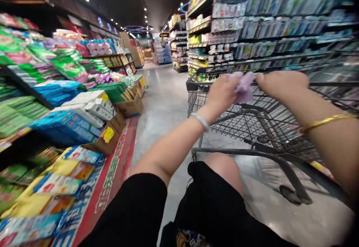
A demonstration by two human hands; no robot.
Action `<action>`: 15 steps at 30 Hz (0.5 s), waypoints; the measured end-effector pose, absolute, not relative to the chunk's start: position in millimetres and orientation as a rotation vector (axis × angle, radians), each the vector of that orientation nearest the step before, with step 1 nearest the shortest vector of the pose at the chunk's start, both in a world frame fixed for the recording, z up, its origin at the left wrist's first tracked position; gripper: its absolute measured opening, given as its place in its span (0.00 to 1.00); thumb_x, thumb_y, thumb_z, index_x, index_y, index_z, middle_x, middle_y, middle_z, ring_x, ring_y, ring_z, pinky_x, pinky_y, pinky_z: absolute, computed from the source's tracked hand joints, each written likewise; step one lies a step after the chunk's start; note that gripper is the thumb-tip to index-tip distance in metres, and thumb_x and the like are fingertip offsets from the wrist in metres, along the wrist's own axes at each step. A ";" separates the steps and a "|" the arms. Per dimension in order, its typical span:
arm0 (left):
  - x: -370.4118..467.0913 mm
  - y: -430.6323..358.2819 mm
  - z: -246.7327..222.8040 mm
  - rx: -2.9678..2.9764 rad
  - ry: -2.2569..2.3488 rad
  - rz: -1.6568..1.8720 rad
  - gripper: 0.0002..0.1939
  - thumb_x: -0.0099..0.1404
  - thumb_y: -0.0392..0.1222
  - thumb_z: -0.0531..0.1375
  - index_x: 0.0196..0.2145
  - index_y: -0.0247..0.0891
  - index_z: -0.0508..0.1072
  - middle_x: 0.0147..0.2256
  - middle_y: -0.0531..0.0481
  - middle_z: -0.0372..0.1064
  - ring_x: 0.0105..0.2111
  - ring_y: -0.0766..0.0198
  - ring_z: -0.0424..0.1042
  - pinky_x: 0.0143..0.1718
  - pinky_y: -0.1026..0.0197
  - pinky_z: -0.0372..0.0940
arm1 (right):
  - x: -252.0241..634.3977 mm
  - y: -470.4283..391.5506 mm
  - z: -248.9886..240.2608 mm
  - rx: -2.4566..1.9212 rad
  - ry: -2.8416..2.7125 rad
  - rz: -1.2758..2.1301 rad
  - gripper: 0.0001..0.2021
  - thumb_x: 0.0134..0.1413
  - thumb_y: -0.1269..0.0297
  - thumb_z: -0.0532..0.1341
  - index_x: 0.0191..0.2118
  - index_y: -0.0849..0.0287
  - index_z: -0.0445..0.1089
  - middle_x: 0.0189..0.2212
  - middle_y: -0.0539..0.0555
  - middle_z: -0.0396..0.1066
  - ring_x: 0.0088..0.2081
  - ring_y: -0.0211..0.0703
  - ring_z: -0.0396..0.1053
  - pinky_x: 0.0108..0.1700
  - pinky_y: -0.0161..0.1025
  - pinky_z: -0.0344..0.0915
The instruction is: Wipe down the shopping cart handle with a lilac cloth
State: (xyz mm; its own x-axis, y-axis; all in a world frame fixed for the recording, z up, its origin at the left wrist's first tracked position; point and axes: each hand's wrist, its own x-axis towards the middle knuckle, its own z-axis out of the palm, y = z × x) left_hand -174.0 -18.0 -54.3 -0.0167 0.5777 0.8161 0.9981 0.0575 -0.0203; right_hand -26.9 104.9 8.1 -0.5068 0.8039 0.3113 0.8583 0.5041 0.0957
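Observation:
A crumpled light purple cloth [244, 87] is bunched in the fingers of my left hand [223, 91], over the top rail of a grey wire shopping cart [238, 121]. Just to the right, my right hand [282, 82] is closed at the same rail, its fingertips close to the cloth. Whether those fingers grip the rail or the cloth's edge is hidden. The cart stands in front of me and to the right, with a wheel [290, 194] showing near the floor.
On the left, a slanted display holds packs and cardboard boxes [130, 106] beside a red floor strip [112, 176]. A tiled aisle [161, 84] runs ahead. Shelves with hanging packets [280, 26] rise behind the cart. My bent knee [226, 170] is near the cart's lower frame.

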 end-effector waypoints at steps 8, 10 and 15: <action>-227.5 -34.5 -40.6 -1.253 -1.896 -0.951 0.15 0.74 0.47 0.53 0.51 0.37 0.73 0.43 0.38 0.73 0.44 0.52 0.71 0.47 0.49 0.68 | -31.3 106.9 11.5 -1.505 -2.482 -0.259 0.34 0.68 0.47 0.40 0.54 0.65 0.75 0.57 0.69 0.72 0.59 0.62 0.69 0.47 0.51 0.61; -234.6 -36.2 -51.2 -1.098 -1.911 -1.040 0.13 0.71 0.46 0.57 0.49 0.38 0.73 0.47 0.38 0.72 0.49 0.50 0.70 0.53 0.47 0.67 | -32.0 106.9 11.1 -1.499 -2.468 -0.256 0.33 0.69 0.48 0.41 0.52 0.66 0.76 0.56 0.71 0.72 0.58 0.61 0.69 0.46 0.50 0.59; -189.6 -6.7 -97.4 -1.472 -1.616 -0.956 0.15 0.73 0.44 0.55 0.55 0.39 0.71 0.60 0.40 0.66 0.65 0.53 0.60 0.68 0.43 0.57 | -33.8 105.3 10.9 -1.504 -2.454 -0.261 0.31 0.69 0.51 0.42 0.52 0.67 0.77 0.56 0.73 0.72 0.57 0.58 0.69 0.43 0.49 0.55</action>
State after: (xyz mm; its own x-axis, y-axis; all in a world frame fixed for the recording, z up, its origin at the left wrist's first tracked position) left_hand -189.6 -6.7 -97.4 -0.0697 0.4472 0.8917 0.9969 0.0645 0.0456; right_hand -33.8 105.3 10.9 -0.4351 0.8475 0.3040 0.8924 0.4507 0.0210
